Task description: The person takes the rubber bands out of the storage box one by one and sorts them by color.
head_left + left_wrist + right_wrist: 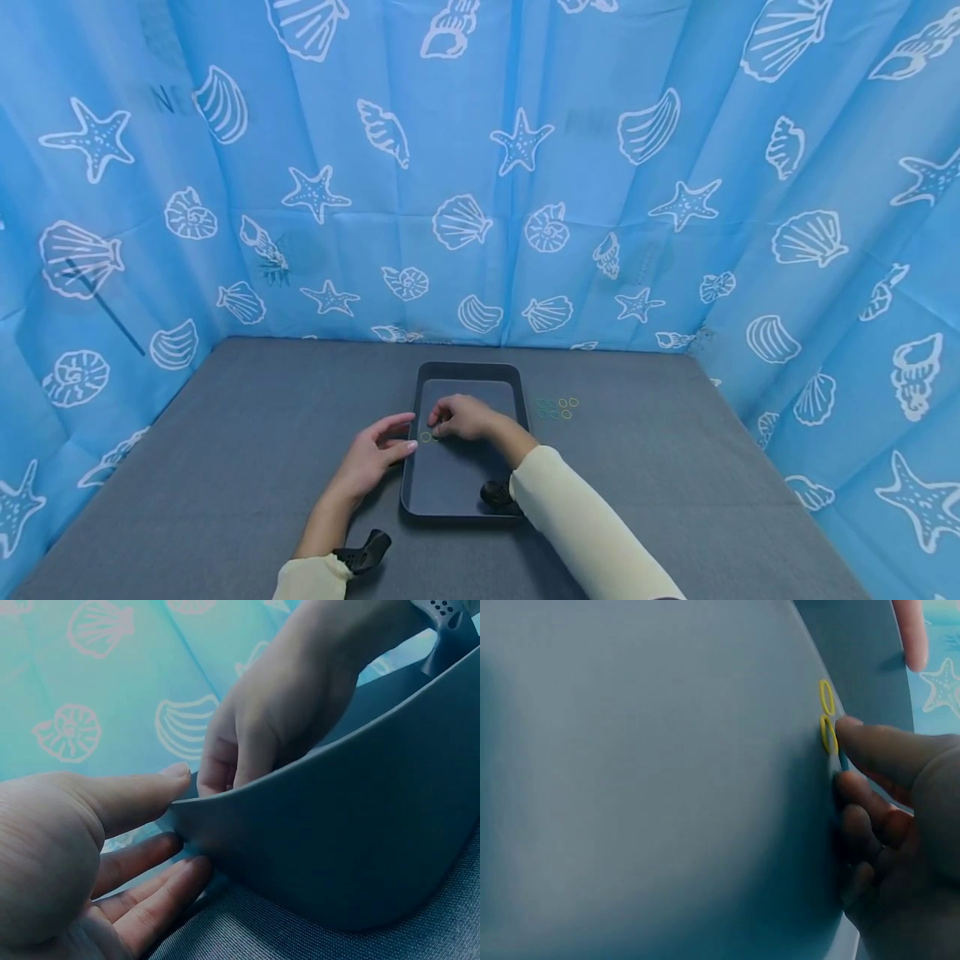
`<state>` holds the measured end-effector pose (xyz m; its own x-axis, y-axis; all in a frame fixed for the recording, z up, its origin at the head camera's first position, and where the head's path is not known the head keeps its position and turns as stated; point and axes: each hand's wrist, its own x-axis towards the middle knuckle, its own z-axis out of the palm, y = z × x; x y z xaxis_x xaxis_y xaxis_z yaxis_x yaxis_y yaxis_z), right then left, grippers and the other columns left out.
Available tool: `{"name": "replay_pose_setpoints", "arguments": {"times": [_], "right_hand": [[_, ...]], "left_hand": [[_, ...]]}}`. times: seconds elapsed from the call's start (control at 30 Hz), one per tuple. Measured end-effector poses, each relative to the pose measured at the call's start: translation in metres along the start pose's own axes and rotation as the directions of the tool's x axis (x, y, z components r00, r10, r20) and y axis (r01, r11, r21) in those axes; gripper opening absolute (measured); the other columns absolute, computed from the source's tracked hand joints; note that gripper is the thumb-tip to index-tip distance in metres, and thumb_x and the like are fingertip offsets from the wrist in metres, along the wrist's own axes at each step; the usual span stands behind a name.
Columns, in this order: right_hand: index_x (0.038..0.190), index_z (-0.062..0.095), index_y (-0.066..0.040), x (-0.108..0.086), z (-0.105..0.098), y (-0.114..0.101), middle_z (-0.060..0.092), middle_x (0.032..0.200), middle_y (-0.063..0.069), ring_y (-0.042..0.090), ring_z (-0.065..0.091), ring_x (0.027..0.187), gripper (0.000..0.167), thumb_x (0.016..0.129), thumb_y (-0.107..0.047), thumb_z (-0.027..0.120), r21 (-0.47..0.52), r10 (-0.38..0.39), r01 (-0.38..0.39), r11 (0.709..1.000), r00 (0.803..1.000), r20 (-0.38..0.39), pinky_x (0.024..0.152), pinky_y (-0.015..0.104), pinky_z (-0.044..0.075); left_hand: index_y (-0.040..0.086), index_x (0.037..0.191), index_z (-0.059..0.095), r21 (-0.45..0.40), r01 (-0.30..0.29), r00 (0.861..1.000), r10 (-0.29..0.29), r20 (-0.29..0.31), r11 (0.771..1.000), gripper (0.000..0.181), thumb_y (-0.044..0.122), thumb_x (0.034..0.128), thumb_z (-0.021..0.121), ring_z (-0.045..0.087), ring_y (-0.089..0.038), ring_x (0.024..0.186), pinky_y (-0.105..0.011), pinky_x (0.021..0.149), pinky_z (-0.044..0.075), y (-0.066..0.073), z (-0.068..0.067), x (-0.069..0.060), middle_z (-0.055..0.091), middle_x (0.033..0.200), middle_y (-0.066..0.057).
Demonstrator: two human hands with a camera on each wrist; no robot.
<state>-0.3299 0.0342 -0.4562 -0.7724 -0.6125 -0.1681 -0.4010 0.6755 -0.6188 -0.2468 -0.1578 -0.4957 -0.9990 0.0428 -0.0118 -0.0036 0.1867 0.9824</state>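
A dark grey tray (468, 500) lies on the table. My left hand (367, 458) is at its left side. In the left wrist view, one left fingertip touches the rim (247, 784) while the other fingers extend beside the outer wall. My right hand (465, 417) reaches down inside the tray, fingers curled. Two small yellow rings lie near the tray's left wall: one free ring (826, 697) and a neighbouring ring (828, 735) at my right thumb tip. Thumb and forefinger pinch at this second ring; its edge is partly hidden.
Right of the tray, several small green rings (547, 408) and yellow rings (566, 413) lie grouped on the grey tablecloth (652, 467). A blue shell-print curtain (480, 275) encloses the back and sides. Black wrist devices (365, 552) are worn at both sleeves.
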Motion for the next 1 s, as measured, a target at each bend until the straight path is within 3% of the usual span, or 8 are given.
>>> {"name": "replay_pose_setpoints", "arguments": {"times": [0.13,0.33,0.67,1.0], "right_hand": [[0.089,0.067,-0.013,0.0017,0.0021,-0.0017,0.060,0.079,-0.005,0.011,0.054,0.071,0.003,0.090,-0.014,0.070,-0.024,0.018,-0.018,1.000,1.000,0.004,0.066,0.026,0.044],[0.081,0.067,-0.016,0.0022,0.0041,-0.0027,0.061,0.076,-0.006,0.010,0.054,0.068,0.011,0.091,-0.013,0.069,-0.060,0.042,-0.042,0.997,0.999,-0.006,0.065,0.026,0.043],[0.079,0.068,-0.016,0.0000,0.0021,-0.0060,0.061,0.075,-0.006,0.010,0.052,0.066,0.015,0.093,-0.013,0.065,-0.091,0.047,-0.046,0.995,0.999,0.006,0.064,0.025,0.042],[0.083,0.066,-0.011,-0.0009,-0.0006,0.0027,0.060,0.077,-0.004,0.010,0.052,0.069,0.012,0.094,-0.010,0.063,0.022,-0.023,0.023,0.999,0.999,-0.039,0.065,0.025,0.043]], "left_hand": [[0.012,0.134,0.058,-0.003,0.002,1.000,-0.002,-0.001,1.000,0.044,0.011,0.0909,0.069,0.064,-0.025,0.102,-0.042,0.089,0.052,0.0009,-0.0002,-0.0008,0.057,0.131,-0.014],[0.009,0.133,0.058,-0.010,-0.020,1.000,0.020,0.007,1.000,0.045,0.010,0.0903,0.070,0.063,-0.026,0.102,-0.042,0.086,0.053,0.0036,0.0009,-0.0038,0.057,0.130,-0.017],[0.009,0.134,0.058,0.007,-0.024,1.000,0.024,0.009,1.000,0.045,0.012,0.0902,0.070,0.062,-0.026,0.102,-0.041,0.085,0.053,0.0031,0.0017,-0.0047,0.056,0.131,-0.018],[0.008,0.133,0.058,0.003,-0.029,1.000,0.029,0.002,1.000,0.045,0.010,0.0900,0.070,0.063,-0.025,0.099,-0.041,0.085,0.053,0.0015,0.0019,-0.0030,0.057,0.130,-0.018]]}}
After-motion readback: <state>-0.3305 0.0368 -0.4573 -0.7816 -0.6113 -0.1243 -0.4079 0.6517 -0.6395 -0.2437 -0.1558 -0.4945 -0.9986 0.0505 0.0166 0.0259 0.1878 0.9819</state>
